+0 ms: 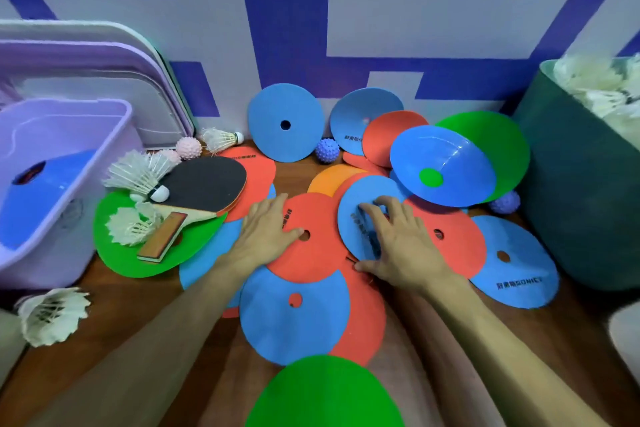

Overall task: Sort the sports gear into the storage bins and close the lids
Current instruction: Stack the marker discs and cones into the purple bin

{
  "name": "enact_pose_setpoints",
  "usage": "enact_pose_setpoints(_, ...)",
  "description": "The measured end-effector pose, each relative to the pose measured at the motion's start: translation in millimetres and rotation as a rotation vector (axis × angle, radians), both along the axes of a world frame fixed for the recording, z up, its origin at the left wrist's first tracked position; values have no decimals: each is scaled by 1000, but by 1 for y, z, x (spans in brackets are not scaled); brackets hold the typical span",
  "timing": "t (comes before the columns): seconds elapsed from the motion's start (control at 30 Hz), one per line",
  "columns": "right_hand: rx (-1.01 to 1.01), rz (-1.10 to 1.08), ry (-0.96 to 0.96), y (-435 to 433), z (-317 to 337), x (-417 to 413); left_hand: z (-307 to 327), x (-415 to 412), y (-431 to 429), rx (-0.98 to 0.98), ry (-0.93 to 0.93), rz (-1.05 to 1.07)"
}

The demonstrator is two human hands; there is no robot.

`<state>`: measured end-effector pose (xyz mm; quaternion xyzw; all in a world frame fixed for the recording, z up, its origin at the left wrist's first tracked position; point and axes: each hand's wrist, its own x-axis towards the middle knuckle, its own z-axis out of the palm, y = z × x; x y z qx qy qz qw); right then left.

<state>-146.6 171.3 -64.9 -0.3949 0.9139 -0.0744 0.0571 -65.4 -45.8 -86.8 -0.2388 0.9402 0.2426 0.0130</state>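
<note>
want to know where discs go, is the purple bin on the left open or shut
Open. The purple bin has no lid on it; a blue disc shows inside, and lids lean against the wall behind it.

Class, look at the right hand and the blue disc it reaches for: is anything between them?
Nothing visible. The right hand already lies on the blue disc, which sits on top of the red discs.

left hand (265, 234): palm down, fingers flat | right hand (398, 239): palm down, fingers spread, curled
</note>
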Motion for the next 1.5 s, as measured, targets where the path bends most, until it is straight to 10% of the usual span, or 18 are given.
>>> enact_pose_setpoints(0.5, -429, -113, 270, -3, 57, 26, 44, 30, 3, 51, 318, 59)
enact_pose_setpoints(0.67, -649, -62, 49, -11, 95, 45, 66, 63, 2, 143, 489, 246)
enact_pose_setpoints(0.93, -769, 10, -215, -61, 101, 70, 109, 104, 8, 853, 746, 344)
enact_pose_setpoints(1.5, -846, 220, -609, -192, 108, 127, 156, 182, -107, 420, 877, 357)
